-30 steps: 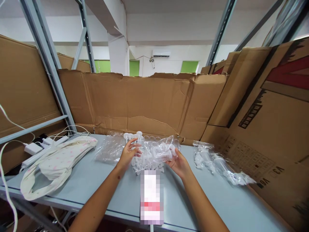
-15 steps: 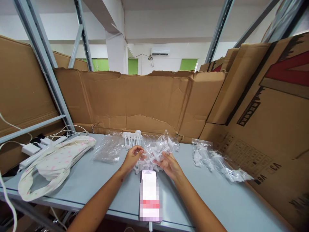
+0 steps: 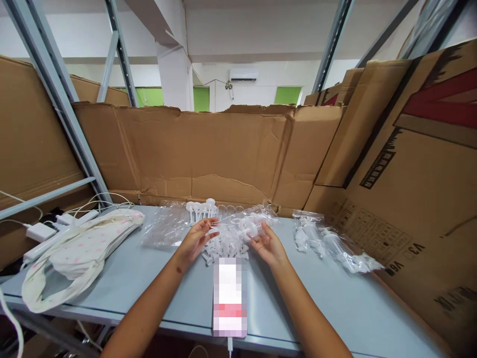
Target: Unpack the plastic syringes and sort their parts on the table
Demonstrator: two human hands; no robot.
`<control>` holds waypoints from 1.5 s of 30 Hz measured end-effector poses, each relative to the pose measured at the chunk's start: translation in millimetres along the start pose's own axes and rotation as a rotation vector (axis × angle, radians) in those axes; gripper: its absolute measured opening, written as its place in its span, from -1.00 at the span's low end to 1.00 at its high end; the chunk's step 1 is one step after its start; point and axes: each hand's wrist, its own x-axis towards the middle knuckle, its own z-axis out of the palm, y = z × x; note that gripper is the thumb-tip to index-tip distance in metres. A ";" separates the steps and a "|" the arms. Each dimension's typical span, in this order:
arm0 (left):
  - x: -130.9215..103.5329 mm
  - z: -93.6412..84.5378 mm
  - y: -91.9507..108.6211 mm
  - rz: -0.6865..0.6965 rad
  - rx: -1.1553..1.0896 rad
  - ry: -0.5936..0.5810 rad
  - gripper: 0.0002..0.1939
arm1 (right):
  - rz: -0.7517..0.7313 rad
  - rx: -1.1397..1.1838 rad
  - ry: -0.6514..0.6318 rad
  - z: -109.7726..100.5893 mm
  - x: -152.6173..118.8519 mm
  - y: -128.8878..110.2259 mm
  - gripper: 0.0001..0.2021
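Observation:
Between my two hands is a clear plastic bag [image 3: 257,222] with white plastic parts inside. My left hand [image 3: 197,238] pinches the bag's left edge between thumb and fingers. On the other side, my right hand [image 3: 268,244] grips the filled end, its fingers partly behind the bag. Below and behind the bag lies a pile of small white plastic parts [image 3: 223,247], partly covered by it. White round-headed pieces [image 3: 201,210] stand in a row at the back, beside several clear cylinders [image 3: 231,211].
A phone [image 3: 230,298] with a cable lies in front of the pile. An empty-looking clear bag [image 3: 164,228] is at left. Filled bags [image 3: 339,248] lie at right. A cloth bag [image 3: 82,248] and power strip [image 3: 55,238] are far left; cardboard [image 3: 208,154] walls the back.
My hands have moved apart, stretching the bag sideways between them. The bag now lies lower and flatter, its parts toward my right hand. The view has shifted slightly.

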 end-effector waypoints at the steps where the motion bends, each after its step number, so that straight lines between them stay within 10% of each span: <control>1: -0.2 -0.1 0.5 -0.011 -0.050 -0.014 -0.83 | 0.003 -0.008 -0.009 -0.5 0.6 -0.2 -0.78; 5: 2.9 -5.0 -0.5 0.027 -0.020 0.010 -0.83 | -0.026 -0.069 -0.044 -4.6 3.9 1.0 -0.77; 12: -3.6 -3.7 -1.7 0.488 0.507 0.158 -0.78 | -0.102 -0.019 0.004 -7.2 3.4 2.5 -0.76; 25: 6.1 -0.9 -19.9 -0.083 0.456 0.080 -0.66 | -0.049 0.081 -0.099 4.0 -5.9 12.5 -0.80; 34: -0.4 7.2 -6.5 -0.164 0.360 -0.117 -0.32 | 0.009 0.149 -0.197 12.9 -14.7 21.8 -0.83; 45: 3.4 7.2 1.9 0.139 0.793 -0.093 -0.74 | 0.103 0.251 -0.257 15.4 -14.4 25.5 -0.84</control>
